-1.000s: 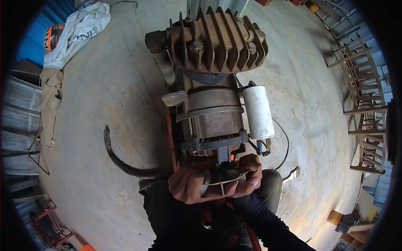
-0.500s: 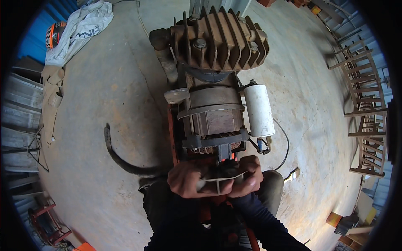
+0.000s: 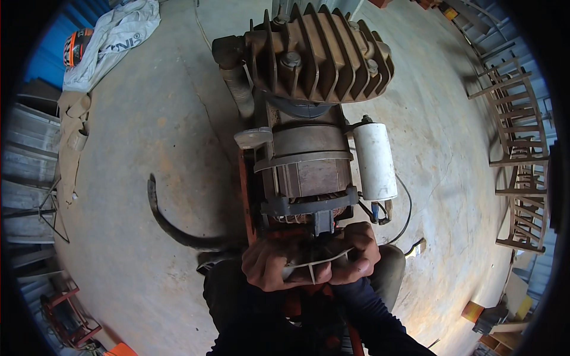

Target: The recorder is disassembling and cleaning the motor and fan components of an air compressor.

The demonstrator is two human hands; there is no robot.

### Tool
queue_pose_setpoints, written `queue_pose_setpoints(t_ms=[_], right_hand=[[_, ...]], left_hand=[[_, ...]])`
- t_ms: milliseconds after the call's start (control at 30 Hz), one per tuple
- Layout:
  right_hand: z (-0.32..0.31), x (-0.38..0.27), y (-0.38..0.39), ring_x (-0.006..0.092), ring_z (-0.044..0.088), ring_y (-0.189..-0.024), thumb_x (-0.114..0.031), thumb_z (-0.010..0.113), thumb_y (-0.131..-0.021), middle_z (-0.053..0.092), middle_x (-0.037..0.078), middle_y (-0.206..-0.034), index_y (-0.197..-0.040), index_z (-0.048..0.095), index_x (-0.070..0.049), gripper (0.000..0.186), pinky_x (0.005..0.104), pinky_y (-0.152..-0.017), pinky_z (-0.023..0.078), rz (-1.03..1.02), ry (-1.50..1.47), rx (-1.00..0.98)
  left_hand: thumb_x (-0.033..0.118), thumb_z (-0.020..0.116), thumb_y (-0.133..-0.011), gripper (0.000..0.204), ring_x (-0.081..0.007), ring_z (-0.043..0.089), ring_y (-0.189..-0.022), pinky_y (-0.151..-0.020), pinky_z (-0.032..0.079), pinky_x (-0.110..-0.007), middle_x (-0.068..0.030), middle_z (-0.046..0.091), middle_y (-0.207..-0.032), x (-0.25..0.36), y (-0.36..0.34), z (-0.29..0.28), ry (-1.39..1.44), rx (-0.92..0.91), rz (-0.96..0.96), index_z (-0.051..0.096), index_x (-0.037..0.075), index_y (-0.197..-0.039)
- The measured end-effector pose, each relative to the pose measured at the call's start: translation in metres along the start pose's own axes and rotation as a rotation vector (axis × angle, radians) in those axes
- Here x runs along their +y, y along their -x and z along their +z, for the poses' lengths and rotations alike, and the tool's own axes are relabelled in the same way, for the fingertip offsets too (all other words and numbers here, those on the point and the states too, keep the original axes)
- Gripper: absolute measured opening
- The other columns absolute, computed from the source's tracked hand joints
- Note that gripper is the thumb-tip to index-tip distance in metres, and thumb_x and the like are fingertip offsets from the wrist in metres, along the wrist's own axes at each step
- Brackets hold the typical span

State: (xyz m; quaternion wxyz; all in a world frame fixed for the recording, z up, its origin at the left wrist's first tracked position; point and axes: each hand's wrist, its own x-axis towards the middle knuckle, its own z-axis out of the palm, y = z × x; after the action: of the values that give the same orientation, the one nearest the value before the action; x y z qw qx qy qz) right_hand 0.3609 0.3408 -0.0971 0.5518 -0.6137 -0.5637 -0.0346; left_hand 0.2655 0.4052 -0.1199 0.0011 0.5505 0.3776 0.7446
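By the concrete floor (image 3: 142,130), your L hand (image 3: 264,265) & R hand (image 3: 358,252) are gripping a pale-rimmed part (image 3: 319,261), prob. working it near motor (image 3: 309,178), next needing even pressure.

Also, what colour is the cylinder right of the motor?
Mostly white; the cylinder shows best in the head view.

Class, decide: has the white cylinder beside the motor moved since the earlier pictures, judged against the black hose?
Yes, slightly: the white cylinder now shows farther right in the view, measured from the black hose.
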Motion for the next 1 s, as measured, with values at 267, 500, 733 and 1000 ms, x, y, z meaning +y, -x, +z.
queue_pose_setpoints(t_ms=[267,500,733,1000], right_hand=[[0.001,-0.015,0.004,0.0232,0.053,-0.065,-0.051,0.04,-0.094,0.056,0.016,-0.076,-0.086,0.051,0.0,0.053,0.0356,-0.061,0.047,0.094,0.008,-0.014],[-0.002,0.001,0.005,0.0229,0.052,-0.064,-0.049,0.039,-0.094,0.055,0.016,-0.076,-0.086,0.05,0.0,0.051,0.0353,-0.06,0.047,0.149,-0.051,-0.021],[0.003,0.012,0.01,0.0227,0.049,-0.064,-0.048,0.038,-0.095,0.052,0.015,-0.075,-0.086,0.049,-0.001,0.05,0.0358,-0.06,0.045,0.058,-0.127,0.036],[0.005,0.017,0.034,0.023,0.049,-0.065,-0.047,0.039,-0.096,0.051,0.015,-0.077,-0.084,0.047,-0.001,0.048,0.0365,-0.059,0.044,0.23,-0.407,0.189]], left_hand=[[0.062,0.073,-0.072,0.06,-0.0166,0.053,-0.039,-0.041,0.043,-0.025,-0.0018,0.051,-0.048,-0.011,-0.023,-0.005,0.098,-0.214,0.05,0.052,0.008,-0.059],[0.06,0.076,-0.071,0.059,-0.0173,0.053,-0.039,-0.041,0.043,-0.026,-0.0028,0.052,-0.049,0.002,-0.016,-0.012,0.045,-0.214,0.032,0.052,0.007,-0.06],[0.057,0.078,-0.066,0.056,-0.0183,0.054,-0.041,-0.043,0.044,-0.028,-0.0032,0.053,-0.051,0.002,-0.011,-0.015,0.078,-0.258,0.055,0.054,0.006,-0.061],[0.053,0.078,-0.066,0.052,-0.0187,0.054,-0.043,-0.047,0.047,-0.029,-0.0025,0.053,-0.053,-0.006,-0.036,-0.011,0.162,-0.452,0.295,0.054,0.007,-0.061]])
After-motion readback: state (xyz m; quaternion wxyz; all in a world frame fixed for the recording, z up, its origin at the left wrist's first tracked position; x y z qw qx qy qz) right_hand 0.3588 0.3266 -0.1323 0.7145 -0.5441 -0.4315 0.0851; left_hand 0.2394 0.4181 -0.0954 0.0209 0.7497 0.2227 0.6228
